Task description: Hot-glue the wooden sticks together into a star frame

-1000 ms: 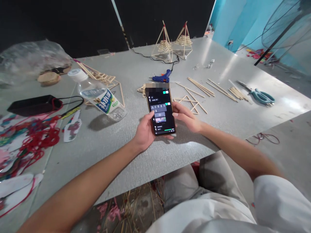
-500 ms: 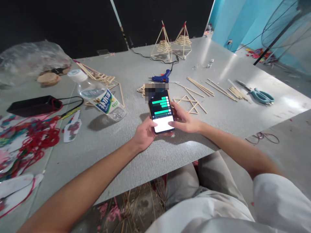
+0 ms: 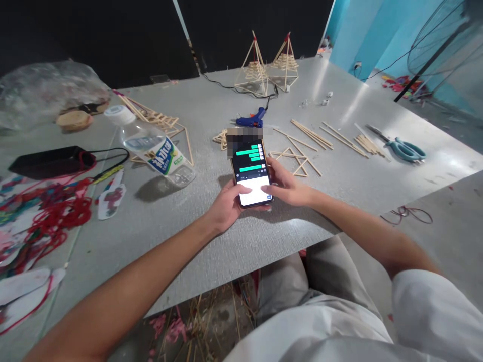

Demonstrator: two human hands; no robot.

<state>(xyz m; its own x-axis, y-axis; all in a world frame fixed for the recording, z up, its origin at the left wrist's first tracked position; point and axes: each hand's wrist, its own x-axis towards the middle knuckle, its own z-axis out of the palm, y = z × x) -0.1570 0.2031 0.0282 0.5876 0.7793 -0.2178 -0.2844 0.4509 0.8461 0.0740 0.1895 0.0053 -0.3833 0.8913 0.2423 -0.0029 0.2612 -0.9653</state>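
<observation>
A smartphone (image 3: 250,168) is held upright between both hands above the grey table (image 3: 158,261); its lit screen shows green message bubbles over a white lower area. My left hand (image 3: 226,206) grips the phone's lower left side, its thumb lying over the white area. On the right edge, my right hand (image 3: 289,185) is closed round the phone, thumb tip at the screen's lower right. Fingers behind the phone are mostly hidden. Just beyond it lie a blue glue gun (image 3: 252,118) and a star-shaped frame of thin wooden sticks (image 3: 290,160).
Left of the phone stands a clear plastic bottle (image 3: 151,148), near a black case (image 3: 53,162) and red cords (image 3: 71,213). Two stick pyramids (image 3: 256,70) stand at the back. Loose sticks (image 3: 311,134) and blue-handled scissors (image 3: 406,149) lie to the right.
My left thumb has moved right, further over the lower screen. The message bubbles on the screen have shifted slightly. Both hands keep hold of the phone.
</observation>
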